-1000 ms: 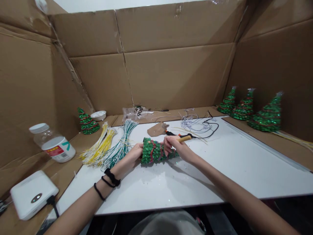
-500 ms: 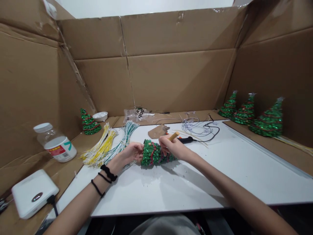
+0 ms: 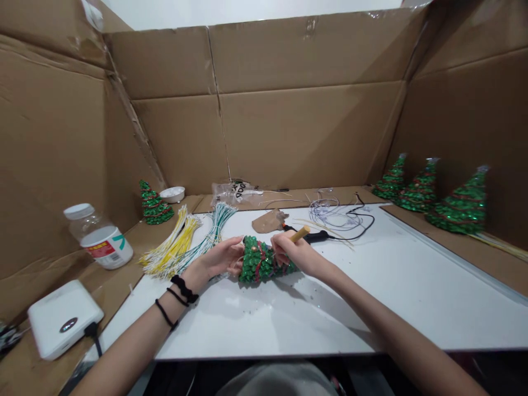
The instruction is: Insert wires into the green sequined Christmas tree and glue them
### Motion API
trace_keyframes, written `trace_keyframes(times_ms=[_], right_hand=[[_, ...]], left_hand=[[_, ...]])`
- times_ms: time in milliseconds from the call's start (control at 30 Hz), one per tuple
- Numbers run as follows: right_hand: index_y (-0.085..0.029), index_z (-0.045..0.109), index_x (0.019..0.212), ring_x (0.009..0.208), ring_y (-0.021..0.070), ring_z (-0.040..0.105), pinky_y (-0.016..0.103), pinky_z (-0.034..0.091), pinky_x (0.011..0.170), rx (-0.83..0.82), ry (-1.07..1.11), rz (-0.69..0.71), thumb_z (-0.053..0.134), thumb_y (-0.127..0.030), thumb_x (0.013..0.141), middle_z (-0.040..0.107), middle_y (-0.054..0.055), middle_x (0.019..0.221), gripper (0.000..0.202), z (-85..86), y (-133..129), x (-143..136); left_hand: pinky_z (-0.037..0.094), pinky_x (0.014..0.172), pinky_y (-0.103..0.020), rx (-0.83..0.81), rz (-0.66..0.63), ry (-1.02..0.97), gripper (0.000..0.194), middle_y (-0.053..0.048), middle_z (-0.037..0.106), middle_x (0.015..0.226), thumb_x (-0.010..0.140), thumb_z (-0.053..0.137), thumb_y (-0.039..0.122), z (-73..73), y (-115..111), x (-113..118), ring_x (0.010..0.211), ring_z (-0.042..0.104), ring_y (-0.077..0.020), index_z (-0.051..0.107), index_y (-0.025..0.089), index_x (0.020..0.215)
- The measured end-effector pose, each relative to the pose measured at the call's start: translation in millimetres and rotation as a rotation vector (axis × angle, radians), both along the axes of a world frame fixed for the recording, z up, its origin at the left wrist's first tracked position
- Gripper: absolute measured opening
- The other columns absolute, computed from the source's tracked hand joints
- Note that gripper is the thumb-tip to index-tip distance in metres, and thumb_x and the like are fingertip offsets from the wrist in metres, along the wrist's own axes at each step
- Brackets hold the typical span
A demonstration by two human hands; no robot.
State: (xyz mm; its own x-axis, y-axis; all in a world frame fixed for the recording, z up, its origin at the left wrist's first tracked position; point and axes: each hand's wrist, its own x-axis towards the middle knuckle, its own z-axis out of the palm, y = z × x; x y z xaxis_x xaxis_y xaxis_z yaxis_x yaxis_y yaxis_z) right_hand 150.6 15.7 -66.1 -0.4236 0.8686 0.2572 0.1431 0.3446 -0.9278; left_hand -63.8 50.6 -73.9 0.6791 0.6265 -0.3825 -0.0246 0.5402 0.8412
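Observation:
A glittery green tree (image 3: 254, 265) with red trim lies on its side over the white board (image 3: 264, 324), its wide base toward the left. My left hand (image 3: 226, 257) holds it at the base, fingers partly hidden behind the tree. Above the tree's narrower part, my right hand (image 3: 291, 250) grips a tool with a light wooden handle (image 3: 301, 234); the tool's working end is hidden by the fingers. Just behind the right hand lies a black-handled tool (image 3: 317, 236) with a cord, near a brown scrap piece (image 3: 266, 221).
Yellow-and-white stems (image 3: 175, 247) and green-and-white stems (image 3: 218, 223) lie left of the hands. A small tree (image 3: 154, 204), white bowl (image 3: 172, 194), jar (image 3: 101, 239) and white box (image 3: 64, 319) stand at left. Tangled wire (image 3: 336, 214) lies behind; several trees (image 3: 460, 206) stand right.
The view has shifted slightly. The tree is turned a little in my left hand, whose thumb is raised more, and my right hand with the wooden-handled tool has tilted slightly.

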Motion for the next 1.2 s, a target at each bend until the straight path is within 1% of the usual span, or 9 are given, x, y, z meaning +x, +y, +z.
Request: trace_keyframes(times_ms=[100,200,333,533,667,767,867,1067,1200], right_hand=[[-0.02,0.033,0.05,0.045,0.0095,0.035,0.024,0.029,0.045,0.018,0.001,-0.012,0.035,-0.024,0.081,0.036,-0.005,0.046,0.032,-2.0,-1,-1],[-0.02,0.031,0.05,0.046,0.0092,0.032,0.024,0.028,0.046,0.029,0.006,-0.025,0.035,-0.024,0.082,0.033,-0.005,0.047,0.032,-2.5,-3,-2],[-0.02,0.031,0.05,0.046,0.0093,0.03,0.025,0.026,0.045,0.026,-0.017,-0.045,0.034,-0.025,0.083,0.032,-0.005,0.048,0.034,-1.7,-5,-2],[-0.02,0.031,0.05,0.047,0.0097,0.031,0.025,0.027,0.046,0.042,-0.017,-0.035,0.033,-0.026,0.083,0.032,-0.005,0.048,0.034,-2.4,-4,-2],[-0.021,0.031,0.05,0.047,0.01,0.033,0.025,0.028,0.047,0.035,-0.036,-0.03,0.033,-0.026,0.083,0.033,-0.004,0.049,0.034,-1.6,-4,-1],[-0.02,0.033,0.049,0.048,0.0104,0.035,0.025,0.029,0.048,0.042,-0.074,-0.042,0.033,-0.025,0.083,0.036,-0.003,0.049,0.034,-0.3,-5,0],[-0.02,0.033,0.05,0.048,0.0103,0.036,0.025,0.029,0.048,0.032,-0.079,-0.045,0.033,-0.025,0.083,0.036,-0.004,0.049,0.034,0.1,-6,-1],[-0.02,0.029,0.052,0.048,0.0094,0.029,0.026,0.024,0.047,0.079,-0.062,-0.041,0.033,-0.026,0.085,0.029,-0.005,0.05,0.033,0.7,-10,-5],[-0.02,0.032,0.053,0.048,0.0096,0.031,0.026,0.025,0.047,0.117,-0.108,-0.045,0.031,-0.027,0.086,0.032,-0.004,0.05,0.033,2.6,-12,-6]], left_hand=[[0.01,0.038,-0.019,0.087,0.055,0.068,0.043,0.005,0.041,0.052,0.056,0.076,0.049,-1.8,-5,5,0.043,0.029,-0.0049,0.054,0.015,0.07],[0.008,0.039,-0.022,0.159,0.094,0.171,0.045,0.005,0.043,0.05,0.053,0.078,0.05,-1.6,-9,11,0.042,0.027,-0.0043,0.056,0.015,0.069],[0.006,0.04,-0.024,0.18,0.123,0.205,0.044,0.008,0.035,0.043,0.053,0.077,0.052,-0.1,-12,15,0.039,0.02,-0.0042,0.054,0.016,0.064],[0.003,0.04,-0.026,0.195,0.069,0.212,0.047,0.009,0.028,0.04,0.054,0.075,0.054,3.6,-12,16,0.039,0.014,-0.0038,0.045,0.018,0.053],[0.002,0.04,-0.027,0.223,0.022,0.27,0.048,0.007,0.031,0.039,0.056,0.073,0.057,4.5,-13,15,0.037,0.016,-0.0041,0.045,0.018,0.051],[0.004,0.039,-0.027,0.291,0.021,0.302,0.05,0.006,0.034,0.037,0.057,0.07,0.062,1.0,-13,14,0.035,0.02,-0.0046,0.047,0.017,0.051],[0.006,0.04,-0.027,0.338,0.023,0.302,0.052,0.006,0.032,0.034,0.056,0.068,0.065,-1.2,-14,15,0.033,0.02,-0.0044,0.046,0.018,0.049],[0.005,0.04,-0.027,0.345,0.065,0.26,0.052,0.007,0.029,0.033,0.054,0.071,0.062,3.1,-21,18,0.034,0.017,-0.0043,0.043,0.018,0.047],[0.006,0.04,-0.027,0.336,0.071,0.249,0.05,0.007,0.032,0.035,0.053,0.071,0.061,2.0,-20,18,0.035,0.02,-0.0047,0.047,0.018,0.05]])
